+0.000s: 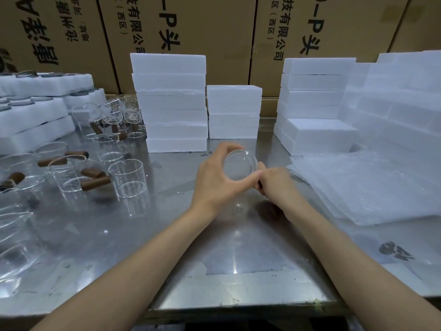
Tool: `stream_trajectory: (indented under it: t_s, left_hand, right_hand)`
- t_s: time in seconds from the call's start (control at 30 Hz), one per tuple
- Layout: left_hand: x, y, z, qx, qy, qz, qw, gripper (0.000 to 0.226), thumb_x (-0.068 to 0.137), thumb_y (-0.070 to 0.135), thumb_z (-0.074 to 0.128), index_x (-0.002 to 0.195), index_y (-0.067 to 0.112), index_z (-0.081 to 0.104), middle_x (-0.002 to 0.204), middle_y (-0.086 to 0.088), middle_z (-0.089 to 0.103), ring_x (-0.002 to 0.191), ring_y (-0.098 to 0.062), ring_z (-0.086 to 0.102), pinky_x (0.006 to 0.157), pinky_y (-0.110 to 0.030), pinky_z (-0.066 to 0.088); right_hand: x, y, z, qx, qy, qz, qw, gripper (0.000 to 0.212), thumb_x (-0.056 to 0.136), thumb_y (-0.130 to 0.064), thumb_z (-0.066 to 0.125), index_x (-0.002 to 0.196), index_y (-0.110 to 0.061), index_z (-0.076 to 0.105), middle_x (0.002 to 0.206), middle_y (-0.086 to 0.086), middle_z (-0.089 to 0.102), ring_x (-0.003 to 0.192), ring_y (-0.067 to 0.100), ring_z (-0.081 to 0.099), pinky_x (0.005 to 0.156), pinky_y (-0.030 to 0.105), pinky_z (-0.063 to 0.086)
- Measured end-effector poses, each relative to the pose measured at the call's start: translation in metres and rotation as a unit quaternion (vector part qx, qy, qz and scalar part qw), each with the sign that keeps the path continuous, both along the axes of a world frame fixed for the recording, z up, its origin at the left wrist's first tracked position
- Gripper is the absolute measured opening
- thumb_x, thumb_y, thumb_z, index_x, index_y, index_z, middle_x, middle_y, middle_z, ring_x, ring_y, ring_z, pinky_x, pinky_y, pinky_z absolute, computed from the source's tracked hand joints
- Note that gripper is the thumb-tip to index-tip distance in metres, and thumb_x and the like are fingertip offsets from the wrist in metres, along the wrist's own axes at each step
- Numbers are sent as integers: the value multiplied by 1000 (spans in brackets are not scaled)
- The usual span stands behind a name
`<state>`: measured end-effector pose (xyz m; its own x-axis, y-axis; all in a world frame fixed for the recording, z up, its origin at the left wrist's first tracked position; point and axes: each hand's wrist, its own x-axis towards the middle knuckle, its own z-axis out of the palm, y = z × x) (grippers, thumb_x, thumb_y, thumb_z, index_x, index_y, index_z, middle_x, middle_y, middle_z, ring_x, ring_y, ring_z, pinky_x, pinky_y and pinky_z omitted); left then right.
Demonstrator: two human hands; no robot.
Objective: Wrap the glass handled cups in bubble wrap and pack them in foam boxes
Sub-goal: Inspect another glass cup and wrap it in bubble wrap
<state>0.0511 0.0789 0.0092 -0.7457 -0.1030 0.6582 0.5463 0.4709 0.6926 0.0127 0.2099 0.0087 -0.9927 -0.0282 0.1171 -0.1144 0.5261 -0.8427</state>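
Holding one clear glass handled cup [241, 167] above the brushed steel table [229, 240] at the centre of the frame, the person had both hands on it. The left hand [218, 179] curled round the cup's body, fingers over the far rim and thumb along the near side, so that the round base or mouth faced the camera and the cup's long axis pointed roughly toward the viewer. The right hand [274, 180] was closed at the cup's right edge, apparently gripping the brown wooden handle, though only a dark sliver showed between the fingers. The relation that mattered lay to the right: the stack of translucent bubble wrap sheets [362, 187] sat just beside the right hand, at the middle right of the frame, so the right hand was the nearer one for drawing a sheet or laying the cup down on it. Both forearms reached in from the lower edge and met at the cup. More unwrapped glass cups with wooden handles [95, 173] stood at the middle left, well apart from the hands, and stacks of white foam boxes [171, 103] rose behind the cup at the upper centre and right.
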Motion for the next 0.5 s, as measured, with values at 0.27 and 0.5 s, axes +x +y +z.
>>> stream_trajectory:
  t_s: [0.27, 0.5]
  left_hand:
    - [-5, -4, 3, 119, -82, 27, 989, 22, 74, 39, 80, 72, 27, 61, 83, 14, 72, 89, -3, 66, 79, -20, 50]
    - [-11, -24, 12, 182, -197, -119, 956, 31, 77, 46, 72, 94, 20, 78, 95, 9, 75, 97, 3, 65, 95, -19, 45]
  right_hand:
    - [5, -2, -3, 37, 29, -1, 999, 63, 96, -33, 35, 35, -19, 44, 30, -9, 42, 40, 12, 38, 54, 28, 33]
    - [6, 4, 3, -30, -29, 19, 999, 54, 91, -29, 37, 38, -18, 38, 32, -8, 34, 29, 7, 25, 43, 20, 23]
